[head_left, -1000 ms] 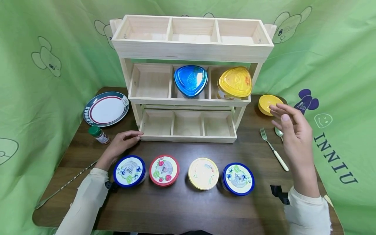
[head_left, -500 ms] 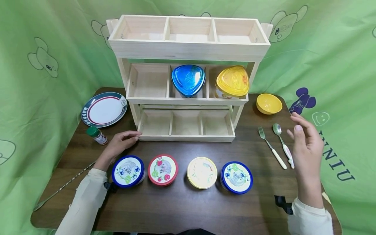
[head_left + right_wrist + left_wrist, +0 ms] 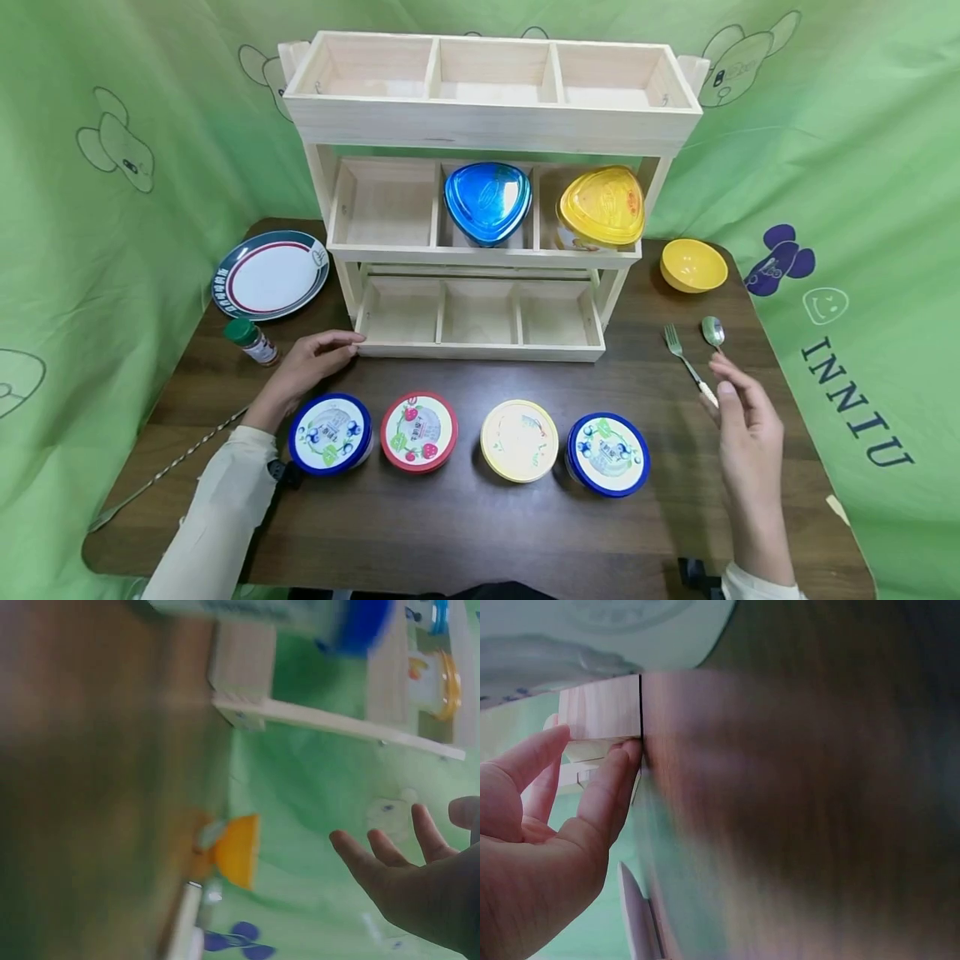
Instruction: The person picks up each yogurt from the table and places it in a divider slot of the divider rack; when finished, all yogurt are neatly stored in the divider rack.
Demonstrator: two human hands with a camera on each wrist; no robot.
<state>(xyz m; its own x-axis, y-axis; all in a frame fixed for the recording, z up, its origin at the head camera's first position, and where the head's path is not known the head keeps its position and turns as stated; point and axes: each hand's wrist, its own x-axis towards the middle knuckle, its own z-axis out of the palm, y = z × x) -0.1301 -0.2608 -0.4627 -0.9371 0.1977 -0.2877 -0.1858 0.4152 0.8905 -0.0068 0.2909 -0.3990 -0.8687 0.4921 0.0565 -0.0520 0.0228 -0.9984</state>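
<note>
My left hand (image 3: pixel 315 367) pinches the lower left corner of a three-tier wooden shelf (image 3: pixel 480 352); the left wrist view shows its fingers (image 3: pixel 604 787) about that corner. My right hand (image 3: pixel 750 433) holds nothing, its fingers spread and slightly bent. In the head view it covers the handle of a spoon (image 3: pixel 713 331) and part of a fork (image 3: pixel 682 354); I cannot tell whether it touches them. Blue-lidded (image 3: pixel 488 204) and yellow-lidded (image 3: pixel 602 206) containers occupy the middle tier's centre and right compartments. Across the front stand round jars, lidded blue (image 3: pixel 330 433), red (image 3: pixel 419 432), yellow (image 3: pixel 519 442) and blue (image 3: pixel 608 454).
Left of the shelf lies a plate (image 3: pixel 270 275) with a dark rim, a small green-capped bottle (image 3: pixel 251 340) in front of it. A yellow bowl (image 3: pixel 693 267) stands right of the shelf. Green cloth (image 3: pixel 150 250) hangs round the dark wooden table (image 3: pixel 465 542).
My right hand has drawn back from near the yellow bowl, first out to the right, then down over the spoon's handle. My left hand keeps its place at the shelf corner.
</note>
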